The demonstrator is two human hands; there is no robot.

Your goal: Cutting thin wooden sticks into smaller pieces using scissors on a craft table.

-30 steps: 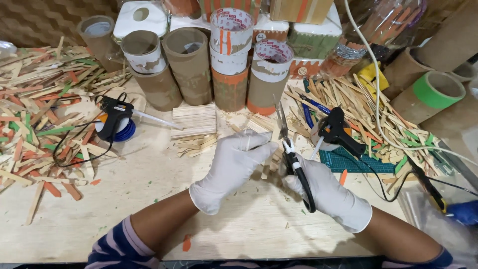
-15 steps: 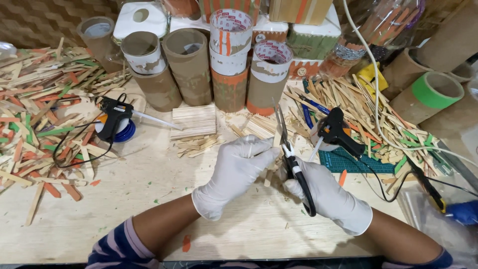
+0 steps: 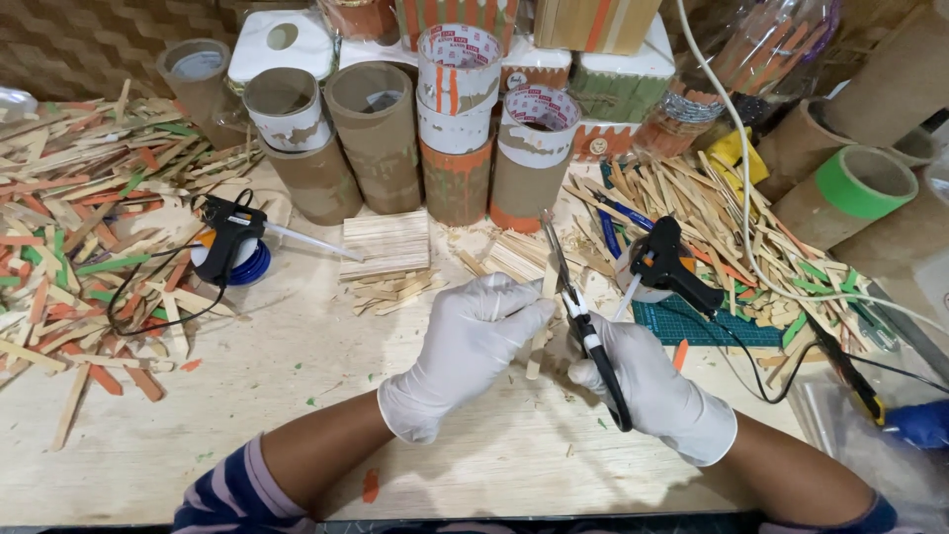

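Note:
My left hand (image 3: 470, 341), in a white glove, pinches a thin wooden stick (image 3: 541, 336) that hangs down between both hands. My right hand (image 3: 652, 386), also gloved, grips black-handled scissors (image 3: 583, 316) whose blades point up and away, right beside the stick. A stack of flat wooden sticks (image 3: 388, 242) lies just beyond my left hand, with cut stick scraps (image 3: 395, 290) in front of it.
Cardboard tubes (image 3: 376, 133) stand in a row at the back. Glue guns rest at left (image 3: 232, 232) and right (image 3: 672, 262). Heaps of coloured sticks lie at left (image 3: 79, 227) and right (image 3: 732, 218). A green tape roll (image 3: 858, 183) and green cutting mat (image 3: 692, 321) sit at right.
My left hand has shifted slightly down and right with the stick, closer to the scissors. The right hand and scissors have barely moved.

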